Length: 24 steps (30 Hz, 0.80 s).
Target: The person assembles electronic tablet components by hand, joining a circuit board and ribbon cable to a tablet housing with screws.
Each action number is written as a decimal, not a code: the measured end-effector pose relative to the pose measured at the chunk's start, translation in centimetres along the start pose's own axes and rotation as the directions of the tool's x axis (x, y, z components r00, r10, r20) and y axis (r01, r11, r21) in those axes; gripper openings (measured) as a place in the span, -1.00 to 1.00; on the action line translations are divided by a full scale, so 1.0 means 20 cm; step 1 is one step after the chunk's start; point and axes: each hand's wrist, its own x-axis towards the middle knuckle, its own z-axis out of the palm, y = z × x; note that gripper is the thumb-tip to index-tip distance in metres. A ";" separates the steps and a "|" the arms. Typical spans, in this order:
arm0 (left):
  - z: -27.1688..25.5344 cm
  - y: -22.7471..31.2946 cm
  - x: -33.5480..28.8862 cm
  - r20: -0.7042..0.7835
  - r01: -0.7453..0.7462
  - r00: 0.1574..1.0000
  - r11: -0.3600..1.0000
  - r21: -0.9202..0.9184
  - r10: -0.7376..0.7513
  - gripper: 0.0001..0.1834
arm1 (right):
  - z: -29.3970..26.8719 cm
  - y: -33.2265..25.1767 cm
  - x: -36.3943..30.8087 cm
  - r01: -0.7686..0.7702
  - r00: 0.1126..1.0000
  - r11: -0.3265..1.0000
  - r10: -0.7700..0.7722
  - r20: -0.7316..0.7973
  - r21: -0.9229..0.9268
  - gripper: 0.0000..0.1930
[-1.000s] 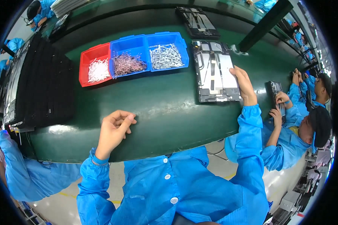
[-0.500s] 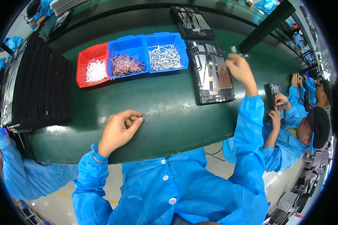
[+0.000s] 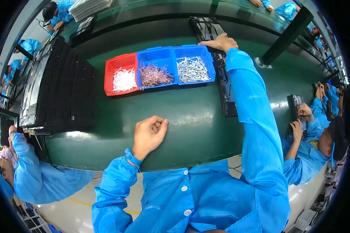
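My left hand (image 3: pixel 149 134) rests on the green table (image 3: pixel 182 116) near its front edge, fingers curled into a loose fist; nothing shows inside it. My right arm stretches far across the table. My right hand (image 3: pixel 221 40) lies at the far end of a dark flat panel (image 3: pixel 226 97), fingers curled over its far edge. My sleeve hides most of the panel. Left of that hand stand three bins side by side: a red bin (image 3: pixel 122 75) of white parts, a blue bin (image 3: pixel 155 72) of brownish parts, and a second blue bin (image 3: pixel 192 68) of silver screws.
A tall stack of black trays (image 3: pixel 62 89) fills the table's left side. Another dark panel (image 3: pixel 204 25) lies beyond my right hand. A black post (image 3: pixel 287 37) slants at the far right. One co-worker (image 3: pixel 311 155) sits at my right, another co-worker (image 3: pixel 23 171) at my left.
My right hand has moved from the panel's near right side up to its far end, the arm now fully stretched. My left hand has stayed curled on the table.
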 end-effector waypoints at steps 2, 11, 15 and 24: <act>-0.01 -0.02 0.00 -0.011 0.004 1.000 1.000 0.000 -0.004 -0.86 | -0.02 -0.01 0.01 0.035 0.999 0.996 -0.038 0.035 0.081 0.44; -0.02 -0.04 0.04 0.008 -0.023 1.000 0.995 -0.100 0.024 -0.88 | -0.44 0.29 -0.45 0.492 0.870 0.644 -0.351 -0.346 0.586 0.08; -0.13 -0.04 0.16 -0.084 -0.279 0.954 0.953 0.118 0.289 -0.92 | -0.52 0.50 -1.19 0.649 0.713 0.319 -0.573 -0.405 0.691 0.18; -0.28 0.03 0.50 -0.031 -0.534 0.759 0.649 0.543 0.650 -0.85 | -0.26 0.80 -1.99 0.524 0.778 0.640 -0.628 -0.011 0.562 0.29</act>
